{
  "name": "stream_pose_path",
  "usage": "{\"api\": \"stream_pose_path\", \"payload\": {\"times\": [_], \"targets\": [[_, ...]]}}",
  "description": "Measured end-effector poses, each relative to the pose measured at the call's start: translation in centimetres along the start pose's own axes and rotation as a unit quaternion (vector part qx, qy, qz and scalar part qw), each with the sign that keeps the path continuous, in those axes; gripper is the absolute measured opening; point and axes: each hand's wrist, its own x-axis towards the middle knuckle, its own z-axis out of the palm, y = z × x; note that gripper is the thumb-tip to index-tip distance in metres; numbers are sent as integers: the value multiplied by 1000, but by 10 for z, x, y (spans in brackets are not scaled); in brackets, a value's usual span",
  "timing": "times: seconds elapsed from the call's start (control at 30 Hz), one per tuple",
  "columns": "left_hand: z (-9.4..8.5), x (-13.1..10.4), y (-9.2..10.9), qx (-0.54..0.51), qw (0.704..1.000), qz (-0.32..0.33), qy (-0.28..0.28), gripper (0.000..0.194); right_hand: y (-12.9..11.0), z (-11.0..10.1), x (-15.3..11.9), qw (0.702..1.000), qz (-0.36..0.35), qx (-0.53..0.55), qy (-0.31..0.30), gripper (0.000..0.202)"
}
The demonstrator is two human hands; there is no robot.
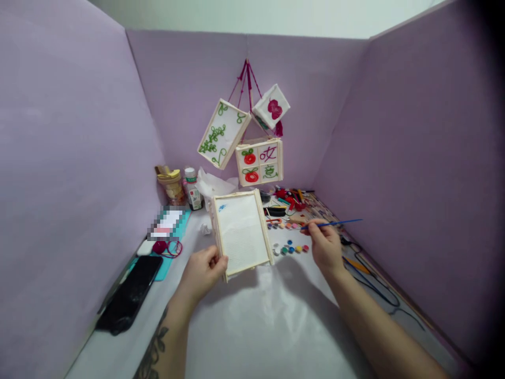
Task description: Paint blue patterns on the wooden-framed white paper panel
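My left hand (205, 271) grips the lower left corner of a wood-framed white panel (244, 237), held tilted above the table. A small blue paint mark (222, 208) shows near the panel's upper left corner. Between the fingers of my right hand (325, 245) is a thin blue paintbrush (341, 223), its bristle end pointing left towards the panel without touching it. Small paint pots (291, 249) in several colours stand in rows between the panel and my right hand.
Decorated frames (259, 163) hang from purple cords at the back wall. A jar (172, 187) and a bottle (193, 189) stand back left, a black phone-like object (132, 295) lies at left. Pliers (275, 211), red items and cables (379, 289) lie back and right.
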Motion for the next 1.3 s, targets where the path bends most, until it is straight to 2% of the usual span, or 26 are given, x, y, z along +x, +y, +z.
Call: {"api": "stream_pose_path", "payload": {"times": [0.1,0.17,0.23,0.33,0.43,0.57,0.8,0.97,1.1,1.23,1.3], "targets": [[0,-1,0,-5,1000,-2,-3,33,-40,29,11,996,-26,71,-49,21],[0,-1,0,-6,1000,-4,-2,33,-67,58,12,991,-44,88,-88,20],[0,-2,0,-9,1000,-7,-1,32,-86,90,6,988,-57,103,-97,17],[1,-2,-1,-18,1000,-9,-6,31,-92,131,-7,987,-74,113,-83,15],[2,-2,-1,-30,999,-13,-6,29,-79,151,-18,987,-112,88,-75,15],[3,-2,-2,-49,999,-22,-7,28,-64,154,-21,979,-167,23,-111,13],[5,-3,-4,-59,998,-20,-11,28,-65,155,-21,975,-190,-22,-111,12],[5,-2,-3,-53,998,-16,-9,29,-64,156,-21,978,-192,-43,-64,11],[6,-2,-4,-58,998,-17,-12,28,-65,156,-21,975,-202,-41,-79,11],[6,-1,-4,-56,998,-14,-13,29,-65,156,-21,976,-208,-50,-45,11],[6,-1,-4,-55,998,-14,-12,28,-65,156,-20,975,-211,-41,-57,11]]}}
